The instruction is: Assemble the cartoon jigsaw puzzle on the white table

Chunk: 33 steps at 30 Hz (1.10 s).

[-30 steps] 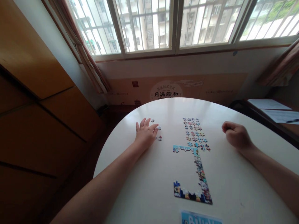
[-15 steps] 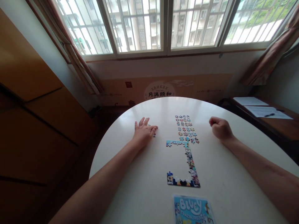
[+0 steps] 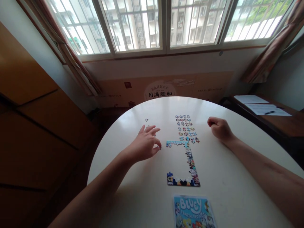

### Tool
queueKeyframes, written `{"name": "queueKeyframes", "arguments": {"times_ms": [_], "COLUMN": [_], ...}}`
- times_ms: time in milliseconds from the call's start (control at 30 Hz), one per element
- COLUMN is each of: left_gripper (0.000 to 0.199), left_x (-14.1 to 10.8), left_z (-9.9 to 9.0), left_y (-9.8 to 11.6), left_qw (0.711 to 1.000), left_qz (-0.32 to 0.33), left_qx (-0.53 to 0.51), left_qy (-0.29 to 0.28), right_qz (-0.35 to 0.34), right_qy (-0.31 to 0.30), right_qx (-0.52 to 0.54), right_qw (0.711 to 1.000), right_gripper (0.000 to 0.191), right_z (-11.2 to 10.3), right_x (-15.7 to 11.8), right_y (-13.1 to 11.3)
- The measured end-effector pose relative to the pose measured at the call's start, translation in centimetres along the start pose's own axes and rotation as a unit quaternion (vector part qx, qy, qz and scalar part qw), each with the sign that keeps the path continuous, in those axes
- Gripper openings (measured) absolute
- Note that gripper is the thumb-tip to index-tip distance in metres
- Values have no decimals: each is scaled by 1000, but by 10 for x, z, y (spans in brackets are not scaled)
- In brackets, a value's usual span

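My left hand (image 3: 144, 144) is over the left part of the white table, its thumb and index finger pinched on a small dark puzzle piece (image 3: 160, 147). The other fingers are stretched out. A partly joined puzzle border (image 3: 195, 172) lies to the right of that hand; it has a top, right side and bottom, with a short bit at the lower left. Above it several loose puzzle pieces (image 3: 185, 124) are laid out in rows. My right hand (image 3: 220, 129) rests as a fist on the table, right of those rows, with nothing showing in it.
A blue Bluey picture card or packet (image 3: 193, 212) lies at the near side of the round white table (image 3: 223, 171). One loose piece (image 3: 146, 120) lies beyond my left hand. Papers (image 3: 266, 109) and dark pens are on a brown side table at the right.
My left hand has drawn nearer to me, from flat over pieces at the left to a pinch beside the puzzle border. My right fist stays in place. The view has shifted slightly.
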<state>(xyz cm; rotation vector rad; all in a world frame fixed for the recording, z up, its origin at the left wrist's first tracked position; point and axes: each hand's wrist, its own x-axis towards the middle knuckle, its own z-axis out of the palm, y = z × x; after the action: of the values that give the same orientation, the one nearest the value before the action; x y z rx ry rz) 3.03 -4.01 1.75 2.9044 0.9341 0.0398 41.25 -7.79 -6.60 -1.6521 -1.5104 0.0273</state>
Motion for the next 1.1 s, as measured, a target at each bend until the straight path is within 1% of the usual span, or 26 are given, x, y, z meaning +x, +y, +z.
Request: {"name": "queueKeyframes", "arguments": {"times_ms": [100,167,267,400,500,600,667,733,833,900,1100], "left_gripper": [21,23,17,12,10,7,6,6,4,3,2], "left_x": [-3,-2,1,3,4,3,1,0,-1,-1,1], "left_z": [-3,-2,0,2,1,0,0,1,3,4,7], "left_y": [-5,-10,-14,-13,-11,-10,-9,-8,-8,-7,1], "left_qw": [999,999,1000,999,999,999,999,999,998,998,994], "left_qz": [29,33,27,27,27,33,38,40,45,54,94], "left_qx": [9,12,-1,-21,-27,-32,-31,-29,-34,-38,-51], "left_qy": [11,17,8,-2,-4,-9,-9,-8,-5,-1,9], "right_qz": [0,-2,-6,-21,-41,-94,-152,-213,-292,-324,-375], "right_qy": [1,0,-1,-4,-5,-18,-48,-94,-140,-158,-204], "right_qx": [8,12,12,3,-5,4,23,37,28,20,18], "right_qw": [1000,1000,1000,1000,999,995,987,972,946,933,904], "right_gripper": [9,9,12,15,18,20,21,22,25,28,31], "right_z": [-1,-2,-4,-7,-11,-13,-12,-9,-1,4,13], "right_x": [-1,-1,-3,-3,-5,-13,-20,-28,-38,-43,-53], "right_y": [-1,-3,-7,-12,-23,-46,-66,-85,-107,-116,-131]}}
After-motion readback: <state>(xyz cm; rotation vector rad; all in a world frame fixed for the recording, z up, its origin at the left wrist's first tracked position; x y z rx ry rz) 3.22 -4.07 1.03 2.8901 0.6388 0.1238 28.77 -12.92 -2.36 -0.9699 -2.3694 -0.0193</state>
